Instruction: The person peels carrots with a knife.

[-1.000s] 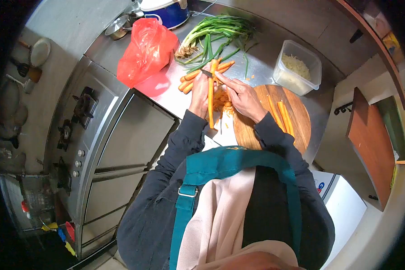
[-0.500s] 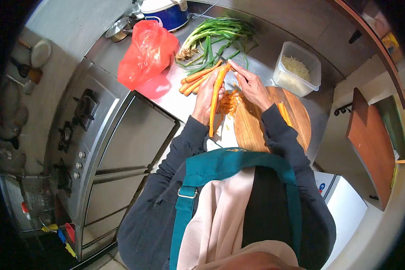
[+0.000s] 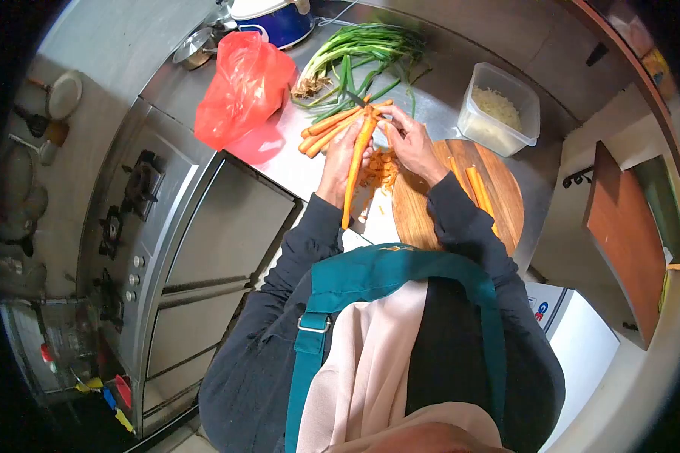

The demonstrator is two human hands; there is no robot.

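Observation:
My left hand is wrapped round a long carrot, whose thin end points toward my body. At the carrot's thick end, my right hand is closed on a knife; only part of the dark blade shows and the handle is hidden by the fingers. Several whole carrots lie just beyond my left hand. Orange peelings are heaped beneath and between the hands. To the right, a round wooden board bears more carrots, partly behind my right sleeve.
Spring onions lie at the back of the counter. A red plastic bag stands at the left, near a blue pot. At the right is a clear tub of pale shreds. The stove is farther left.
The carrot has shifted slightly toward my body and left. My right hand has moved a little left, and the dark blade shows again beyond the carrot's thick end.

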